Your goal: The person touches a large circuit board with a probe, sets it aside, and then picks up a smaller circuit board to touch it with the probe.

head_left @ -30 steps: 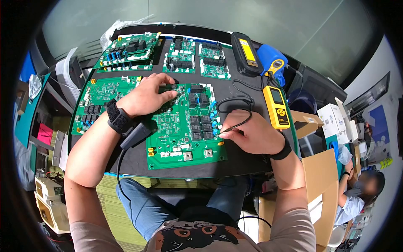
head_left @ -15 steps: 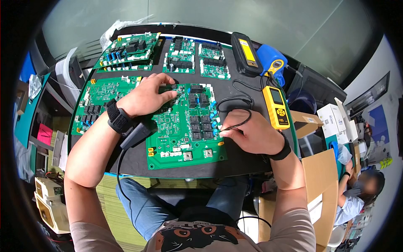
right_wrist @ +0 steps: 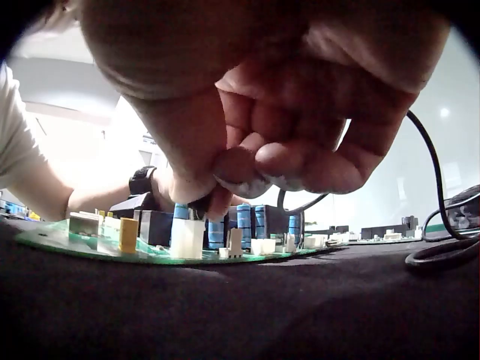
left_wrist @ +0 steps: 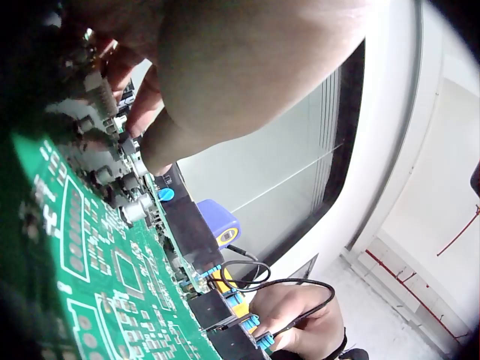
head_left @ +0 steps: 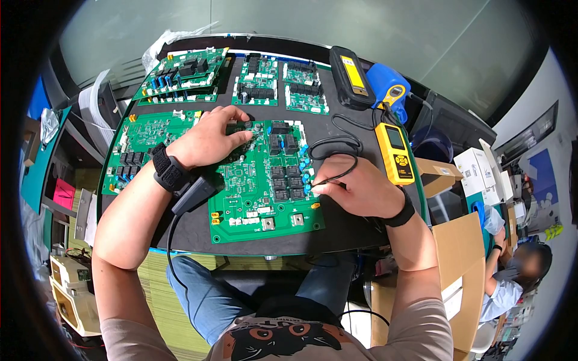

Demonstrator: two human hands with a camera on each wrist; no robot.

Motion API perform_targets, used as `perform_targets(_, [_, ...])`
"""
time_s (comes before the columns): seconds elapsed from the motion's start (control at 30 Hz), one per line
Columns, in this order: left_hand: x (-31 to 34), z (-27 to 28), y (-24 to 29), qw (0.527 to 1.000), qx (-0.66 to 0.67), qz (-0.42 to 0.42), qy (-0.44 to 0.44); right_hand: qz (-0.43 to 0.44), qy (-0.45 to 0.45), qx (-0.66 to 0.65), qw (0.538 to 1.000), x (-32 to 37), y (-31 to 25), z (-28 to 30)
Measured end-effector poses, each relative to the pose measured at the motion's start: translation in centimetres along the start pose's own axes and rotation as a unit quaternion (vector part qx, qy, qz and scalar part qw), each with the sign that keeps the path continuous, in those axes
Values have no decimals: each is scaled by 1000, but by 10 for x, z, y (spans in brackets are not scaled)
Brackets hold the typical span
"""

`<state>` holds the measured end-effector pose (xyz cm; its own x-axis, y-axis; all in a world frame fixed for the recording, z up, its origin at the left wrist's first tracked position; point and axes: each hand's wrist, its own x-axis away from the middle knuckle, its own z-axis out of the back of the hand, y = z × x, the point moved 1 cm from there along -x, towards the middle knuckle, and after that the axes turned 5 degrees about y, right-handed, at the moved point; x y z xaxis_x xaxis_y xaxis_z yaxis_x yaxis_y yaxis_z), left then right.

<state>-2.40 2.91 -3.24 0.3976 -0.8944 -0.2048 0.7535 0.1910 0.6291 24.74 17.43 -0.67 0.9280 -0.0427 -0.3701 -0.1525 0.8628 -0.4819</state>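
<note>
A large green circuit board (head_left: 238,195) lies on the dark mat in front of me, with black relays (head_left: 280,180) and blue cylindrical components (right_wrist: 244,226) toward its right edge. My left hand (head_left: 211,138) rests over its upper left part, thumb and fingers spread around small parts there. My right hand (head_left: 361,189) pinches the end of a thin black cable (head_left: 337,178) at the board's right edge. Up close in the right wrist view, thumb and fingertip hold a dark tip right above a white connector (right_wrist: 187,238); the fingers hide most of this tip.
A yellow handheld meter (head_left: 395,153) lies at right, beside a blue-and-yellow device (head_left: 388,90) and a black case (head_left: 352,78). More circuit boards (head_left: 150,135) lie left and at the back. A black box-shaped piece (head_left: 194,195) with a cord sits by the left wrist. Cardboard boxes (head_left: 460,259) stand at right.
My right hand has shifted only slightly at the board's right edge, still pinching the cable end. The left hand keeps its place on the board.
</note>
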Motion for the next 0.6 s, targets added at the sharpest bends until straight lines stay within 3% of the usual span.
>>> perform_targets(0.6, [0,2,3,1000,2,23,-19,-58,-42,-33,997,-1,-4,3])
